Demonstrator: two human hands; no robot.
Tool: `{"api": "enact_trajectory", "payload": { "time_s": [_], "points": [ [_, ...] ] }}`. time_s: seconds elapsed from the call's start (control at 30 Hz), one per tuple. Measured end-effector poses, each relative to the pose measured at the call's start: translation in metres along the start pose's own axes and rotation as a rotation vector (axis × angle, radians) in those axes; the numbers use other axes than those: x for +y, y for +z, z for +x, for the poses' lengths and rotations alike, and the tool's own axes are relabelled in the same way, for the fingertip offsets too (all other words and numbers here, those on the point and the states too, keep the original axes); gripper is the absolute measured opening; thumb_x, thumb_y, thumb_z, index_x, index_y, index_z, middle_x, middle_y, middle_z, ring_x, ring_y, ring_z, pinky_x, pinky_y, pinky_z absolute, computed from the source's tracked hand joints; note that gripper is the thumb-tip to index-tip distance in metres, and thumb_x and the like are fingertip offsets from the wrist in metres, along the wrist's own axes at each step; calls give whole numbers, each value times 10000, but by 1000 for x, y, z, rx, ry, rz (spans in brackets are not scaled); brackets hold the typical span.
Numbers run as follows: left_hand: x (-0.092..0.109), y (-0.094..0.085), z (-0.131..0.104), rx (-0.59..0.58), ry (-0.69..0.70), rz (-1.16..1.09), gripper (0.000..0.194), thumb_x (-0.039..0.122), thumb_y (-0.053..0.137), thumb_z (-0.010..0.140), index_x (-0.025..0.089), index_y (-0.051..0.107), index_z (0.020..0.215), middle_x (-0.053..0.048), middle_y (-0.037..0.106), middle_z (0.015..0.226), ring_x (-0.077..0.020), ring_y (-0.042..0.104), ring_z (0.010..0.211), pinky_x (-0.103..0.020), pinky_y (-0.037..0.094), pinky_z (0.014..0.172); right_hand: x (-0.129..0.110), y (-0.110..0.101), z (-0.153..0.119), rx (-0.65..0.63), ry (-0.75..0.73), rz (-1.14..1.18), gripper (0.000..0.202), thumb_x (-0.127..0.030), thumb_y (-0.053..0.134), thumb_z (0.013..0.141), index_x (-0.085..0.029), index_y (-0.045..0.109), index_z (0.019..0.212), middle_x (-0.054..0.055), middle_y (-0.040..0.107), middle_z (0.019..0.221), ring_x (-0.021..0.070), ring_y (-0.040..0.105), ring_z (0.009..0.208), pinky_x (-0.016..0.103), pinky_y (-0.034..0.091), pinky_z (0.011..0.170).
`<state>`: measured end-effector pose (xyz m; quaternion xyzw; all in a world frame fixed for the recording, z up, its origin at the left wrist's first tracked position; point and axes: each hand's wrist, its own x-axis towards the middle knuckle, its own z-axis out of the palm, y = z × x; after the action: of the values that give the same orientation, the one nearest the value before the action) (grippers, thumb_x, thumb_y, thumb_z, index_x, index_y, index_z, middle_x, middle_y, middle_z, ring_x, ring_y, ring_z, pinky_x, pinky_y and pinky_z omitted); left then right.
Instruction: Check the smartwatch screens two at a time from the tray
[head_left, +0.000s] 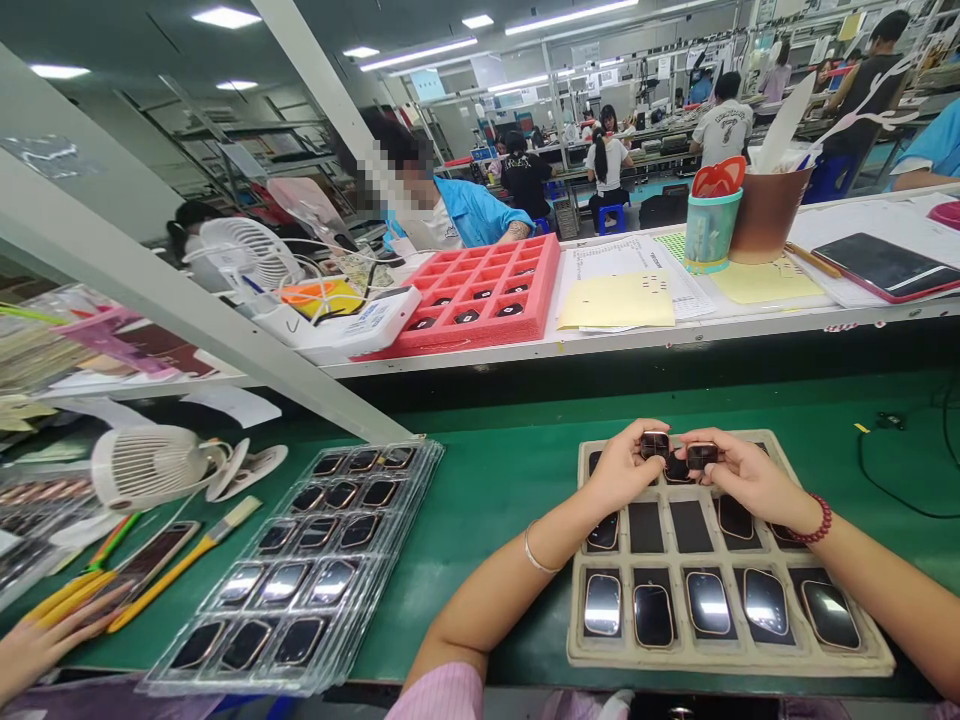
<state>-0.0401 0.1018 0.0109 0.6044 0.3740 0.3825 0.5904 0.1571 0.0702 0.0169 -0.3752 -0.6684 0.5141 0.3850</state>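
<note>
Left hand [626, 462], fingers nearly closed, pinches 1 black, glassy, gold-rimmed square [655, 445], right hand [752, 477] likewise 1 matching square [703, 457]; best grip edges only, low over beige moulded tray [720, 656].

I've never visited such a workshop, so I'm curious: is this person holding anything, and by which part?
The left hand holds a dark rounded piece, the right hand a similar piece, each apparently pinched by its edges.
</note>
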Motion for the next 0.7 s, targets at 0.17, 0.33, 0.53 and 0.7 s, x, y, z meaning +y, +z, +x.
{"api": "enact_trajectory", "payload": {
  "time_s": [0.17,0.33,0.53,0.7],
  "points": [
    [-3,0,1,-12,-4,-27,328,90,531,715,161,535,1035,-38,601,877,-106,568,715,-228,464,671,0,1,0,-15,3,10,321,-150,462,872,-247,530,1171,65,612,1123,194,637,925,357,561,814],
    [-1,0,0,5,1,3,403,60,556,670,164,522,1058,-31,598,878,-100,554,727,-191,435,625,0,1,0,-22,5,9,334,-144,458,875,-250,522,1185,68,586,1170,198,624,975,357,549,844],
    [0,0,0,0,6,-1,277,134,543,730,135,550,1006,-47,602,843,-98,556,686,-215,451,639,3,-1,0,-8,1,-11,349,-122,448,866,-244,524,1184,66,615,1124,189,642,912,352,562,807],
    [-7,-2,2,-20,28,19,469,32,492,655,169,508,1104,-63,610,979,-121,596,783,-173,420,581,-1,1,1,-32,-19,-20,453,-74,486,807,-266,511,1216,54,581,1198,206,608,1023,340,545,852]
  ]
}}
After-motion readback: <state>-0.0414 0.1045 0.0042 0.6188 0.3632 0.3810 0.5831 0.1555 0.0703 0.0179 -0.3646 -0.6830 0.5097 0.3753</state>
